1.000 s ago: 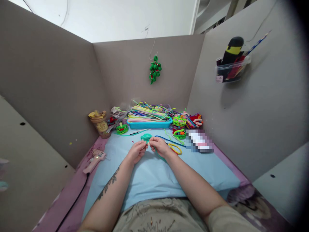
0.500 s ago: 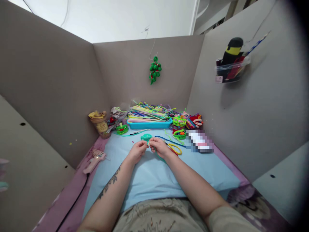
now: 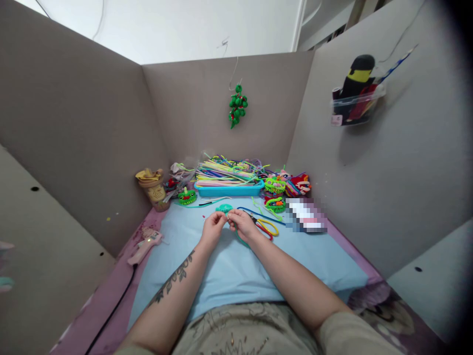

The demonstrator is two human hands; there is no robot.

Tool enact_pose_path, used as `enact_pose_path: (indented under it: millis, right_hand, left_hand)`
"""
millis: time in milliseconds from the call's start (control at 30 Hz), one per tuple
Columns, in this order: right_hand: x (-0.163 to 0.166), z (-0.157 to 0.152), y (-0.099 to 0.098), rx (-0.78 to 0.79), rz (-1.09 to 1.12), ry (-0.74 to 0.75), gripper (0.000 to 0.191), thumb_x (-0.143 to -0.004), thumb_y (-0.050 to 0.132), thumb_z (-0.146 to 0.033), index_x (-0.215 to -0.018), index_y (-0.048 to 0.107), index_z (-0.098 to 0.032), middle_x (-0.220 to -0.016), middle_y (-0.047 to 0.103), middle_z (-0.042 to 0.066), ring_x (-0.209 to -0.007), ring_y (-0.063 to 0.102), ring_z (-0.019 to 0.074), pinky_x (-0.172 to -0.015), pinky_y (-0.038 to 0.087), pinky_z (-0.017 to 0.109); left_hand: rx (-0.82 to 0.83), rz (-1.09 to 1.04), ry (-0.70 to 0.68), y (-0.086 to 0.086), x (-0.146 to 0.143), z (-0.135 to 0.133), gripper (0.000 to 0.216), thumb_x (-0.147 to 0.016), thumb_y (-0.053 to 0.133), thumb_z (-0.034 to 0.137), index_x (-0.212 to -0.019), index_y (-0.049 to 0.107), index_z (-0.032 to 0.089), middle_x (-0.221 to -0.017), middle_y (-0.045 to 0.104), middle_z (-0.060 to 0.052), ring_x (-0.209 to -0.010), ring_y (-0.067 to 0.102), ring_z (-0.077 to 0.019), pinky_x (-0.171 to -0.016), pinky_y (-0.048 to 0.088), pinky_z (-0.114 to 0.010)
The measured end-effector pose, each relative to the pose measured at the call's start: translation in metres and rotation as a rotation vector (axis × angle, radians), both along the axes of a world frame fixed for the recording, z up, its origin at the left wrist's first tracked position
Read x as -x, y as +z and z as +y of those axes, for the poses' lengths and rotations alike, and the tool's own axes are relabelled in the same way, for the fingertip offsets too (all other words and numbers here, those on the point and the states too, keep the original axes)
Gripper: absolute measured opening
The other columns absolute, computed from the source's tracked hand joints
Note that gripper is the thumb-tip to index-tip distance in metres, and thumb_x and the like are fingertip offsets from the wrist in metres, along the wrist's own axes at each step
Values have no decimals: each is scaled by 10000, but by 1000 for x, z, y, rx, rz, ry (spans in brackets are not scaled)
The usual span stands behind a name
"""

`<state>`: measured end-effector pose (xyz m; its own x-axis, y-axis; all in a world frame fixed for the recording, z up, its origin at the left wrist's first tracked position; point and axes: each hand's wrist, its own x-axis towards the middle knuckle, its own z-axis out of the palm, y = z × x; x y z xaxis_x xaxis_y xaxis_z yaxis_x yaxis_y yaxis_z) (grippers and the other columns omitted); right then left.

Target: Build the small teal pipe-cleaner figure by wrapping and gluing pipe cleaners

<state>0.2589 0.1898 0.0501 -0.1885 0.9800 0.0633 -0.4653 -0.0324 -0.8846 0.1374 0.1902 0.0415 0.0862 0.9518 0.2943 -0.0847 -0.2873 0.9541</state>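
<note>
My left hand and my right hand meet over the blue cloth, fingertips pinched together. A teal pipe cleaner runs from the pinched fingers and trails below my right hand. Just beyond the fingertips is a fuzzy teal piece, partly hidden by the hands; whether it joins the strand I cannot tell. To the right of my right hand lie scissors with yellow and red handles, alongside a dark blue pipe cleaner.
A blue tray of pipe cleaners stands at the back. Green fuzzy figures sit to either side. A pink glue gun with a black cord lies left, near a cup. A blurred-out flat object lies right. Grey panels surround the table.
My left hand has turned slightly, its wrist rising and the forearm rolling to show more of the tattoo. My right hand shifts slightly left, uncovering more of the scissors.
</note>
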Motion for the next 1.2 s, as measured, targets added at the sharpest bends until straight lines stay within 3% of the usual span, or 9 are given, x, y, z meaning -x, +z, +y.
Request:
enact_pose_path:
  millis: [300,733,1200]
  right_hand:
    - [0,1,-1,-8,-10,-20,201,-607,686,-303,-642,538,-173,-509,467,-50,-444,377,65,-385,284,192]
    - [-8,4,-3,-45,-86,-32,157,-633,655,-290,-629,560,-165,-496,493,-50,-385,375,51,-358,282,186]
    - [-9,6,-6,-89,-167,-4,152,-646,638,-285,-613,539,-174,-504,475,-45,-403,372,66,-362,278,195]
  left_hand:
    - [-47,77,64,2,-3,-3,230,-761,582,392,-722,553,167,-679,570,-3,-649,516,-126,-648,409,-233]
    - [33,101,-69,2,7,1,282,-745,594,429,-763,602,148,-708,598,-17,-640,503,-123,-608,383,-222]
    - [53,72,-112,7,5,-3,247,-706,660,385,-710,584,150,-686,590,-11,-636,513,-118,-635,388,-229]
